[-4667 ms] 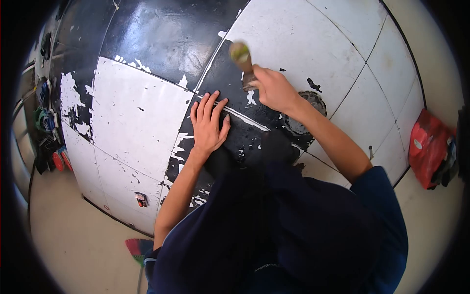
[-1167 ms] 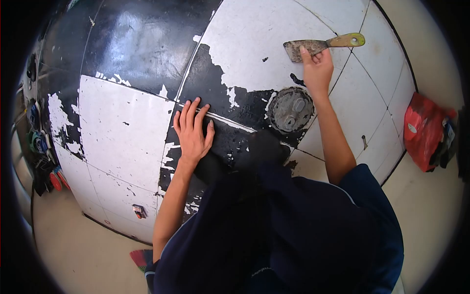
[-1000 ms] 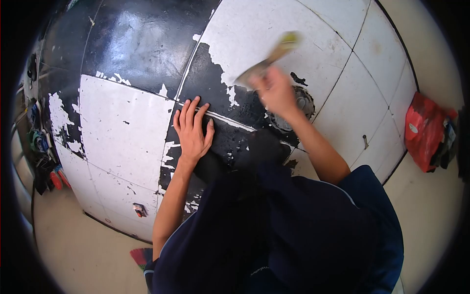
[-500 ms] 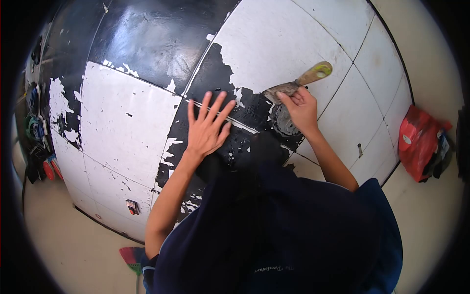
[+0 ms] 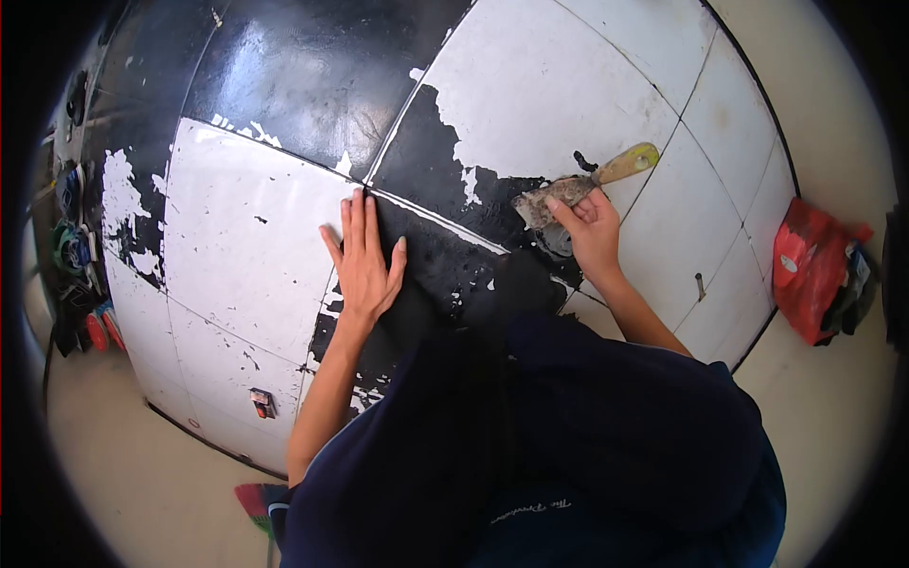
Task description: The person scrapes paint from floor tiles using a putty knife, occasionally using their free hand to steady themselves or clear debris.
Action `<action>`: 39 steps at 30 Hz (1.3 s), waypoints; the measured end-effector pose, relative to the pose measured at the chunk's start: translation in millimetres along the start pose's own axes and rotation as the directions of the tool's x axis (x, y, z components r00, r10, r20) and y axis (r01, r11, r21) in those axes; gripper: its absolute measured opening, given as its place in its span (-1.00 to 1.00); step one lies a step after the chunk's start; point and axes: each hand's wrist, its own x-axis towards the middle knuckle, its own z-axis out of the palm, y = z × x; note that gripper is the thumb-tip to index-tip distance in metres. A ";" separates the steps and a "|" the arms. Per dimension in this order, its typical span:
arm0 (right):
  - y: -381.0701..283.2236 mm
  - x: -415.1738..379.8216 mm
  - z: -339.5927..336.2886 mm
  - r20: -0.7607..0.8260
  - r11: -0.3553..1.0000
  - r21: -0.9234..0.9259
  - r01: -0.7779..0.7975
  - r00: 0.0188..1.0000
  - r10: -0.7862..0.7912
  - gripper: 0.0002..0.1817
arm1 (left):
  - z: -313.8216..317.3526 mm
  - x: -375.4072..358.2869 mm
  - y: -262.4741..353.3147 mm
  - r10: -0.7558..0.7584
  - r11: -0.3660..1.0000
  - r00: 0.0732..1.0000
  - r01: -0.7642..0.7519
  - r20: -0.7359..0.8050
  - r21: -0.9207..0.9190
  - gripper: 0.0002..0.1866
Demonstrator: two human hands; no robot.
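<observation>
In my right hand (image 5: 595, 235) is a scraper (image 5: 625, 166) with a worn wooden handle, pinched at its blade, which is caked with grey residue. The blade lies over a round grey smeared patch (image 5: 557, 244) and hides part of it. My left hand (image 5: 363, 270) rests with fingers stretched out at the border between a white tile (image 5: 237, 227) and a tile with a peeling black coating (image 5: 431, 232). Its fingertips are just beside the tile joint. A small black piece (image 5: 580, 160) lies above the blade on a white tile.
A red plastic bag (image 5: 805, 270) stands at the right beyond the tiled surface's edge. A small box (image 5: 262, 403) lies at lower left, with a broom (image 5: 256, 502) below it. Footwear (image 5: 102, 327) lines the far left. A small stick-like object (image 5: 700, 286) lies right of my right arm.
My left hand has shifted left from the black tile to the joint, its fingers closer together. The scraper has moved slightly right and down, and a black piece now shows above its blade.
</observation>
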 end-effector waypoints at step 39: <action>7.9 72.6 59.7 0.245 0.775 -0.408 0.482 0.876 -0.416 -0.56 | 22.8 -73.2 36.5 -0.201 0.962 0.979 0.189 -0.044 -0.198 -0.25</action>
